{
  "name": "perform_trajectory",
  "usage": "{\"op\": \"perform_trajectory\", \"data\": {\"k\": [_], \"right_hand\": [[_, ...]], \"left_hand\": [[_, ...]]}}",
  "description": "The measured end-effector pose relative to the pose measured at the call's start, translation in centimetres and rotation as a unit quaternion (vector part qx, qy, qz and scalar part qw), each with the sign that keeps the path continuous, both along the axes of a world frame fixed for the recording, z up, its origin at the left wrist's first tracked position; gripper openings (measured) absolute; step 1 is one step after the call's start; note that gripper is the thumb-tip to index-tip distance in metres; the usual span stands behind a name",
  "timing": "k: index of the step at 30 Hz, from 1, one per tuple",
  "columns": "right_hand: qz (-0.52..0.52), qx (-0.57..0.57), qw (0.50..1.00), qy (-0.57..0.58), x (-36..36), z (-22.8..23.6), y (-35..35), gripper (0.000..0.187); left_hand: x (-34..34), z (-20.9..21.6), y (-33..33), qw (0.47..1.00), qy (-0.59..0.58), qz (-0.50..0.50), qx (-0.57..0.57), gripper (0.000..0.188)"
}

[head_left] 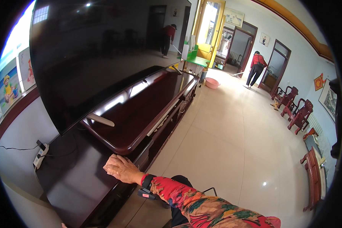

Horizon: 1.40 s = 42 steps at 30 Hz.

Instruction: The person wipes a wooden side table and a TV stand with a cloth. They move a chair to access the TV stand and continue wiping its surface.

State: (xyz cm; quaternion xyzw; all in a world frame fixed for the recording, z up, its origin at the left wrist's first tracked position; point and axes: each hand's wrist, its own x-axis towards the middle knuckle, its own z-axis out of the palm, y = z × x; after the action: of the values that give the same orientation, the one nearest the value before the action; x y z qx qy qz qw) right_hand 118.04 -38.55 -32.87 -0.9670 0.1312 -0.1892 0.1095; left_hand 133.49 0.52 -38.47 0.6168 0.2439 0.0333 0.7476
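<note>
My right hand (124, 171) reaches in from the lower right, in a red floral sleeve with a black band at the wrist. Its fingers are closed over what looks like a bunched pinkish cloth (108, 166), mostly covered by the hand. Both rest on the dark glossy top of the low TV cabinet (78, 174), beside the rounded corner of its raised section (119, 138). A sliver of skin at the bottom edge may be my left hand (64, 225); its fingers do not show.
A large television (102, 53) stands on the raised section by splayed feet. At the left, a white power strip (41, 155) trails cables. Tiled floor (216, 152) runs right of the cabinet, with a pink basin (212, 83), wooden chairs (300, 116) and a person with a long-handled tool (257, 68).
</note>
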Motion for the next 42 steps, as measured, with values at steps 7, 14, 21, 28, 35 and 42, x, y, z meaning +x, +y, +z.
{"op": "perform_trajectory", "data": {"k": [7, 14, 21, 28, 35, 42], "right_hand": [[0.099, -0.003, 0.995, -0.003, 2.3, -1.5, 4.0, 0.037], [0.204, 0.082, 0.975, 0.031, 6.1, -2.5, 11.2, 0.044], [0.251, 0.030, 0.960, -0.118, 8.5, 0.6, 8.9, 0.022], [0.142, 0.003, 0.987, -0.080, 12.6, 0.2, 4.1, 0.021], [0.076, -0.070, 0.993, -0.065, 14.3, -0.9, 5.9, 0.019], [0.312, -0.045, 0.948, -0.051, 12.7, 0.9, 25.3, 0.025]], "left_hand": [[-1.0, 1.5, -0.9, 0.999, -0.017, -0.014, 0.035, 0.056], [-1.6, 2.2, -0.6, 0.997, -0.025, -0.047, 0.050, 0.053], [0.8, -2.7, 2.0, 0.980, 0.010, -0.061, -0.188, 0.054], [-0.2, -5.4, 2.7, 0.994, -0.093, 0.009, -0.053, 0.035], [-0.2, -3.3, 2.5, 0.978, -0.075, -0.050, -0.190, 0.037], [0.6, -4.1, 4.1, 0.968, -0.036, -0.120, -0.219, 0.052]]}}
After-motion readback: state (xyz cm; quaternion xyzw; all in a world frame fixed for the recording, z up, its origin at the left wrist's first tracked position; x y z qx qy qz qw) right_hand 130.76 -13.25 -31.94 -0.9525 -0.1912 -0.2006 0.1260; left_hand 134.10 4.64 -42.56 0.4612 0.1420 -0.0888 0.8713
